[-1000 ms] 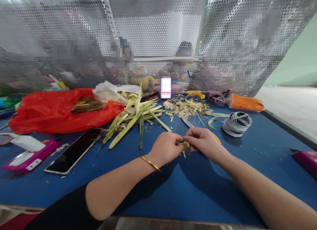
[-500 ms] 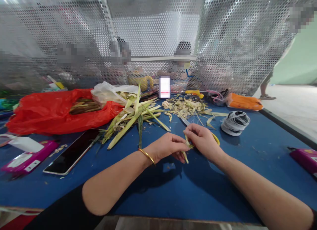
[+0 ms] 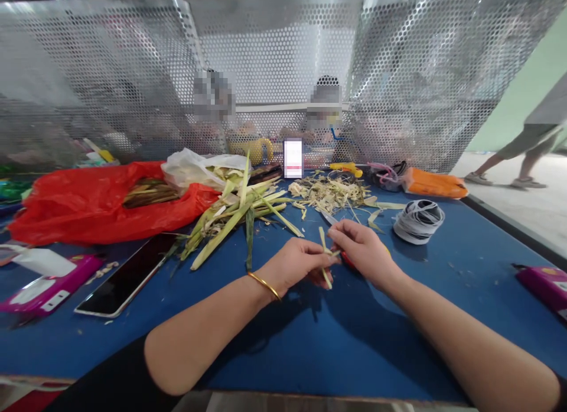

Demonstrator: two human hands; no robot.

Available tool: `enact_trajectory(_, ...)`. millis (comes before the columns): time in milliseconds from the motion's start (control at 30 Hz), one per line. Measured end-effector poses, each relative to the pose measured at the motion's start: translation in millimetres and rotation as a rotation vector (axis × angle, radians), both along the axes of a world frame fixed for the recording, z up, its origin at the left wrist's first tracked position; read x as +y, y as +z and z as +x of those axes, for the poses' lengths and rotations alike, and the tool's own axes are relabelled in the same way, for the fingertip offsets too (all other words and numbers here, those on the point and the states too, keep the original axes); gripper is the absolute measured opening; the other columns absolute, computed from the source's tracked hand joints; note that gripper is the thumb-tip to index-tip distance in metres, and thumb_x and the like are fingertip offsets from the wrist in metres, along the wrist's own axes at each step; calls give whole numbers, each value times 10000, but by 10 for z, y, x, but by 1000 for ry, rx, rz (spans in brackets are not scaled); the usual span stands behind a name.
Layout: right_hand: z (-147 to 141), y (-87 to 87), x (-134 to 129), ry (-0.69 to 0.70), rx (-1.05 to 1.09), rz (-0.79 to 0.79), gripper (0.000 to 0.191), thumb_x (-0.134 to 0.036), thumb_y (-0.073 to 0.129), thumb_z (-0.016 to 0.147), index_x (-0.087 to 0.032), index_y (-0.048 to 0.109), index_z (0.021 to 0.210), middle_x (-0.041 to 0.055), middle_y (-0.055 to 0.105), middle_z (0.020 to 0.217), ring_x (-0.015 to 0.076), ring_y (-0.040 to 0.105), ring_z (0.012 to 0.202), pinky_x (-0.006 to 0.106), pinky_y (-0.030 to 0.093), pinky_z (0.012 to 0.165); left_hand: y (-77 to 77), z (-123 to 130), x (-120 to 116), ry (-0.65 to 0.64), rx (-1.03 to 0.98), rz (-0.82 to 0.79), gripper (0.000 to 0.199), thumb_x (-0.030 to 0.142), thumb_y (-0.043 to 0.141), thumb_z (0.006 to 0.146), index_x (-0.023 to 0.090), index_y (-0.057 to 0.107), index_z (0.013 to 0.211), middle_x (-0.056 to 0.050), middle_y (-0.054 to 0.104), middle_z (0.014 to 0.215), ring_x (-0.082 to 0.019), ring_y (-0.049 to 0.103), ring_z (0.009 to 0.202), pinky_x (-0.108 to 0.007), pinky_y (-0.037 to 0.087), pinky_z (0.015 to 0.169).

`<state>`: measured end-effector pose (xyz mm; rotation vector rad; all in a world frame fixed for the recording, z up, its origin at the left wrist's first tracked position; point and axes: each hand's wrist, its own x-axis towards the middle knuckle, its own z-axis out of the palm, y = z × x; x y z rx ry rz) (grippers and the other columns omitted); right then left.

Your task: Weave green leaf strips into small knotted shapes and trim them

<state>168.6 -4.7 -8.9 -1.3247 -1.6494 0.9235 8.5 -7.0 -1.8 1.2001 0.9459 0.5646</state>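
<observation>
My left hand (image 3: 305,260) pinches a narrow pale-green plant strip (image 3: 326,276), which sticks out above and below the fingers. A second short piece seems to cross it at the fingertips. Close against it on the right, my right hand (image 3: 361,246) is closed, thumb and fingers together at the crossing; its fingertips partly hide what they grip. Under and behind the right hand show a bit of red and yellow handle and a grey blade (image 3: 328,217), mostly covered. Long green leaf stalks (image 3: 234,223) lie in a heap beyond my left hand.
Shredded fibre scraps (image 3: 332,192) lie ahead, with a lit phone (image 3: 293,158) behind. A wound roll of grey-white strip (image 3: 419,221) stands right. Left are a red plastic bag (image 3: 88,208), a dark phone (image 3: 128,276) and a purple pack (image 3: 53,288). Perforated metal panels (image 3: 274,51) close the back.
The strip in my left hand has tilted, its upper end now free and leaning left. My right fingers have shifted off that end. A person walks further into view at right.
</observation>
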Motion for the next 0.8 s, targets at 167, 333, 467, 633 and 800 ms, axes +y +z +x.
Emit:
enact_trajectory(167,56,25,18,53,-161,73,247,-362,539,832,-193,534,651,-44,512,560,103,440,531,229,340,512,16,-60,95,113,-1,-7,243,356,738,675,127,658,694,-35,672,617,-117,622,529,-249,512,595)
enact_trajectory(333,19,2,2,67,-66,54,159,-328,574,797,-198,529,717,-45,526,598,105,470,544,224,363,509,1,-51,79,70,13,7,268,366,749,656,124,637,636,-41,666,586,-119,623,517,-240,510,581)
enact_trajectory(467,2,19,0,110,-78,19,193,-328,563,797,-201,488,672,-65,468,551,94,438,506,223,346,496,-28,-46,69,58,12,11,254,369,730,666,128,650,656,-38,667,589,-125,627,520,-241,508,579)
enact_trajectory(633,14,9,5,141,-96,-6,216,-344,537,817,-207,465,666,-67,470,547,100,447,503,230,350,506,-38,-41,83,39,15,18,294,407,733,644,124,659,666,-37,660,583,-124,618,516,-246,501,582)
enact_trajectory(800,15,-52,12,-36,-216,80,227,-338,494,856,-216,457,668,-53,496,520,118,443,495,243,335,508,-16,-21,88,41,-4,-23,373,450,779,570,113,654,669,-39,644,560,-118,590,485,-256,493,568)
